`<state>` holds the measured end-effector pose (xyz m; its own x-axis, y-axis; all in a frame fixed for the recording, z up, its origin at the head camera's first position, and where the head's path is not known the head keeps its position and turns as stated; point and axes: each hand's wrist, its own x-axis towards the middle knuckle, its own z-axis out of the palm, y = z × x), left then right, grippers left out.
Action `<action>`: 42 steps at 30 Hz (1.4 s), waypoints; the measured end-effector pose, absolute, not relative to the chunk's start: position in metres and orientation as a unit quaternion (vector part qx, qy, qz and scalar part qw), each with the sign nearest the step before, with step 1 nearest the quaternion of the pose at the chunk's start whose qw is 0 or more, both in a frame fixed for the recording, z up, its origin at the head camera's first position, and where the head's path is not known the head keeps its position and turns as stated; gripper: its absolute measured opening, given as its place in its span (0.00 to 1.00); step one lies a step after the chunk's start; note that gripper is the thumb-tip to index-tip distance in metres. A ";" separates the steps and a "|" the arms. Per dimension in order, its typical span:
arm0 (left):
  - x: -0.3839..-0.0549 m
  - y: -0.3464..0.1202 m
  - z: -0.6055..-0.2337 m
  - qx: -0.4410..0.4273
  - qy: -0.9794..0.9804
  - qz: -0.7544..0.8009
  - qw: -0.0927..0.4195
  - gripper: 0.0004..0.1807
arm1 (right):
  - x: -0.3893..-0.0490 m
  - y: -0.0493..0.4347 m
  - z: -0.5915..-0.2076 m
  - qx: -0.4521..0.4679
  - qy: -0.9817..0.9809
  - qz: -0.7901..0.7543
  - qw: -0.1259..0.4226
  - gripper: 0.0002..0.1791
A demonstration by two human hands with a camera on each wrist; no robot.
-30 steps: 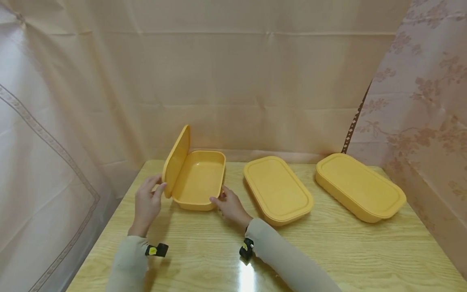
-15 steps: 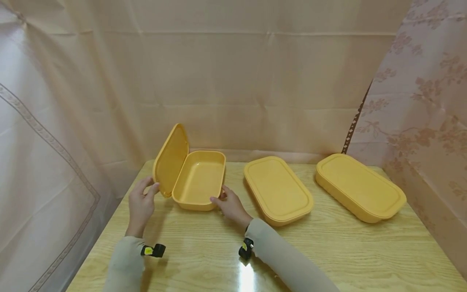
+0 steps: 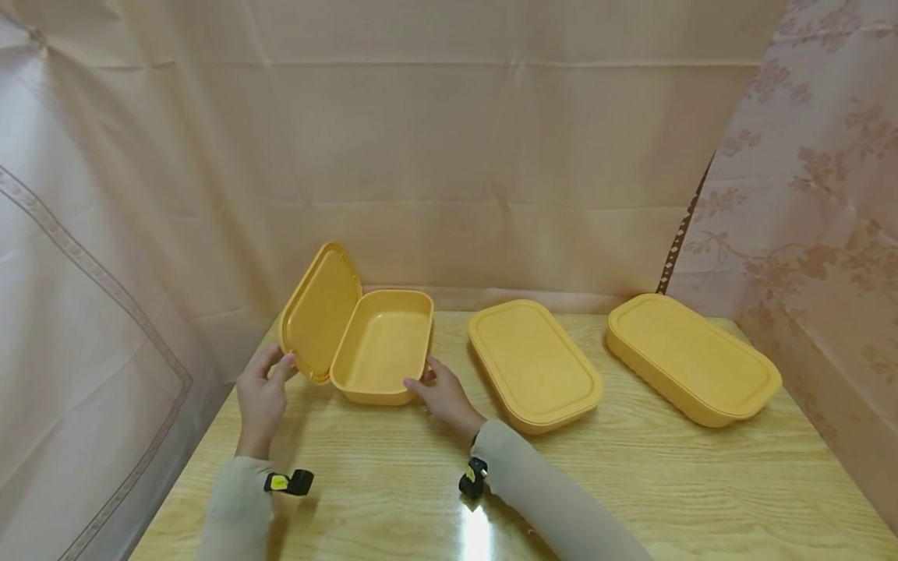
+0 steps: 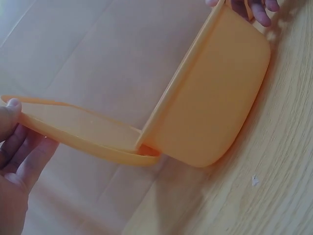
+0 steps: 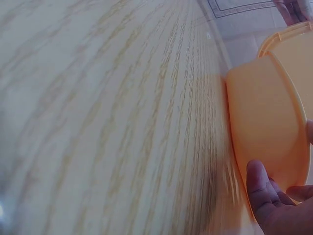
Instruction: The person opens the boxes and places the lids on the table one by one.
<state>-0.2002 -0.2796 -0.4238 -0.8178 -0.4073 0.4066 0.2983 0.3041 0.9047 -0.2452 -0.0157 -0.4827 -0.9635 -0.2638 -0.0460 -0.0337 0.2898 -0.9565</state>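
A yellow rectangular storage box [image 3: 382,343] stands on the table at the left, its inside bare. Its lid [image 3: 323,312] leans outward to the left, meeting the box along the left rim. My left hand [image 3: 261,397] pinches the lid's near left edge between thumb and fingers; the left wrist view shows the thumb on top of the lid's rim and fingers beneath it. At the box's near right corner my right hand [image 3: 445,397] grips the wall, thumb at the rim. In the right wrist view its fingers lie against the box's outer side [image 5: 269,117].
Two more yellow boxes with lids on sit to the right: a middle box [image 3: 535,366] and a far right box [image 3: 691,358]. The wooden table [image 3: 393,499] runs back to a beige curtain [image 3: 449,156]. Patterned cloth [image 3: 828,234] hangs at the right side.
The lid has swung from nearly upright further out to the left, showing more of its inner face. My left hand has moved left with it. The right hand and the box have stayed put.
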 end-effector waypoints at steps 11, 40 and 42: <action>-0.201 -0.284 -0.435 0.051 -0.723 -0.633 0.274 0.16 | -0.244 -0.014 -0.483 -0.083 0.783 -0.605 0.115 0.34; -0.199 -0.292 -0.458 0.082 -0.711 -0.654 0.242 0.19 | -0.244 -0.013 -0.486 -0.093 0.796 -0.588 0.110 0.30; -0.198 -0.293 -0.457 0.091 -0.715 -0.651 0.237 0.19 | -0.245 -0.014 -0.486 -0.093 0.795 -0.589 0.112 0.30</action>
<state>-0.1983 -0.2930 -0.4575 -0.8708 -0.4393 0.2208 0.1784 0.1363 0.9745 -0.2446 -0.0137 -0.4856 -0.9580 -0.2785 -0.0684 -0.0160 0.2899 -0.9569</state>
